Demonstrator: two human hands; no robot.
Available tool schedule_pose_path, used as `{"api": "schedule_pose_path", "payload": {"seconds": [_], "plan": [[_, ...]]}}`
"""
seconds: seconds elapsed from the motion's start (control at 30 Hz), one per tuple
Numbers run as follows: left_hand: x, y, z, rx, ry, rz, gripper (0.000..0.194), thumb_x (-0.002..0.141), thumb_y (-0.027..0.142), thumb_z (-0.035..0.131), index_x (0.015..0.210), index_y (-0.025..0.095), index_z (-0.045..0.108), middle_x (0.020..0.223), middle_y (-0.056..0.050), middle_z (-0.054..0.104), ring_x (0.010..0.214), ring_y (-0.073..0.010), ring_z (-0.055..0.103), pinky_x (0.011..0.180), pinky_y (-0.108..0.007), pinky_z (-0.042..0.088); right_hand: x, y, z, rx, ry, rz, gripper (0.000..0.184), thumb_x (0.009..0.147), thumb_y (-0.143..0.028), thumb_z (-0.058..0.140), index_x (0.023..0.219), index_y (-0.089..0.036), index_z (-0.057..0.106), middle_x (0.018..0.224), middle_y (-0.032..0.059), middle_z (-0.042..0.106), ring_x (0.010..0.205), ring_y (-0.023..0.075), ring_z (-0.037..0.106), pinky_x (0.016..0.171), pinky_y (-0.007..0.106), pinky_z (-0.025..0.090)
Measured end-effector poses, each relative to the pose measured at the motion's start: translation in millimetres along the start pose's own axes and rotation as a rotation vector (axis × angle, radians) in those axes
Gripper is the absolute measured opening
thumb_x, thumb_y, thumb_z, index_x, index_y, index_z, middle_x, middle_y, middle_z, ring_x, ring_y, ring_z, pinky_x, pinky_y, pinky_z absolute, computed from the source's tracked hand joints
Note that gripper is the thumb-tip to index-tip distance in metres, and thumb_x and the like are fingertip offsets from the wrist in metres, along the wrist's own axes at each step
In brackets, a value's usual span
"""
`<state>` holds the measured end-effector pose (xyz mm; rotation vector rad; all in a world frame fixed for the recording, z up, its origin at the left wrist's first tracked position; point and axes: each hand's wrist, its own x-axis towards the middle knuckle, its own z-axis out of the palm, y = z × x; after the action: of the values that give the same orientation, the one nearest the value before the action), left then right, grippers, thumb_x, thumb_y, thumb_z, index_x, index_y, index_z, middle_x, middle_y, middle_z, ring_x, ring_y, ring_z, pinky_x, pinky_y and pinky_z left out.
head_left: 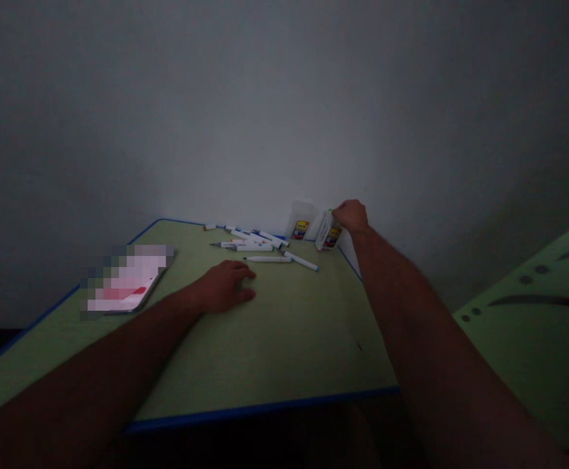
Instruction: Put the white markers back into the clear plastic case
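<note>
My right hand (353,215) is at the table's far right corner, its fingers closed at the top of a clear plastic marker case (332,237). A green-tipped marker (330,211) shows at the fingertips; how far it sits inside the case is hard to make out. My left hand (226,286) lies low over the table, fingers apart and holding nothing. Just beyond it are several white markers, including an uncapped marker (267,259) and a blue-ended marker (301,261). A loose pile of markers (252,242) lies behind these, some with bare tips.
A second clear case (302,221) stands against the wall (245,130), left of the first. Toward the left lies a phone-like device with a lit, blurred screen (132,280). The green table (284,352) has a blue edge. A green patterned panel (533,339) stands at right.
</note>
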<state>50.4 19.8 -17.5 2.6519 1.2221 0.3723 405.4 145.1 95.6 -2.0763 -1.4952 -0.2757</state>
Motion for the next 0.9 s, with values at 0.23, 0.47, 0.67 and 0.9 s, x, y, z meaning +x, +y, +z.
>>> {"api": "schedule_pose_path", "payload": {"seconds": [0.23, 0.47, 0.67, 0.9], "plan": [[0.9, -2.0, 1.8, 0.005, 0.003, 0.006, 0.056, 0.089, 0.049, 0.053, 0.132, 0.014, 0.064, 0.139, -0.017, 0.059, 0.130, -0.0316, 0.052, 0.110, -0.044, 0.039, -4.1, 0.2, -3.2, 0.058, 0.038, 0.038, 0.023, 0.072, -0.021, 0.070, 0.092, -0.012, 0.076, 0.097, 0.0173, 0.074, 0.093, 0.0279, 0.070, 0.081, 0.039, 0.055], [0.1, -1.5, 0.8, 0.009, -0.001, -0.004, 0.056, 0.088, 0.050, 0.053, 0.132, 0.016, 0.064, 0.140, -0.015, 0.059, 0.130, -0.0304, 0.051, 0.110, -0.043, 0.039, -19.0, -5.8, -7.1, 0.104, 0.193, 0.041, 0.018, 0.077, -0.024, 0.063, 0.088, -0.015, 0.074, 0.094, 0.0132, 0.073, 0.088, 0.0242, 0.067, 0.079, 0.036, 0.052], [0.6, -2.1, 1.7, 0.014, 0.008, 0.014, 0.056, 0.088, 0.050, 0.053, 0.131, 0.015, 0.064, 0.138, -0.016, 0.060, 0.128, -0.0309, 0.053, 0.109, -0.044, 0.040, -60.8, -17.7, -2.9, 0.169, 0.227, -0.015, 0.020, 0.085, -0.027, 0.054, 0.084, -0.017, 0.072, 0.087, 0.0098, 0.073, 0.082, 0.0216, 0.064, 0.077, 0.032, 0.048], [0.4, -4.2, 1.8, 0.017, 0.016, 0.036, 0.057, 0.089, 0.051, 0.052, 0.131, 0.015, 0.064, 0.137, -0.016, 0.061, 0.127, -0.0314, 0.053, 0.108, -0.044, 0.040, -103.8, -20.1, 16.7, 0.330, 0.132, 0.026, 0.035, 0.092, -0.040, 0.051, 0.071, -0.018, 0.070, 0.076, 0.0065, 0.072, 0.077, 0.0201, 0.066, 0.073, 0.028, 0.047]]}}
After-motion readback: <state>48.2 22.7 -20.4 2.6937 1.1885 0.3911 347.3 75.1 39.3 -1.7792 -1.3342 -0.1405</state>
